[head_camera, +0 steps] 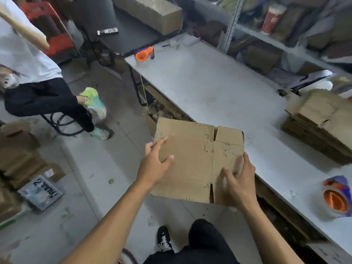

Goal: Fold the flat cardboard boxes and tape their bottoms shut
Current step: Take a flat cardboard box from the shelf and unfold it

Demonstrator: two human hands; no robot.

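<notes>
A flat brown cardboard box (194, 161) hangs in the air just off the table's front edge, held between both hands. My left hand (154, 162) grips its left edge, thumb on top and fingers behind. My right hand (238, 185) holds its lower right corner at the flap slit, fingers curled over the cardboard. A stack of flat cardboard boxes (322, 122) lies on the grey table (209, 88) at the right. An orange and blue tape dispenser (337, 197) sits near the table's front right, and a second tape dispenser (144, 53) stands at the far left corner.
A seated person (38, 77) in a white shirt is at the left on a stool. Cardboard piles (19, 155) and a plastic packet (41, 191) lie on the floor at left. Metal shelves (285, 31) with goods stand behind the table. A dark table with a long box (150, 12) is at the back.
</notes>
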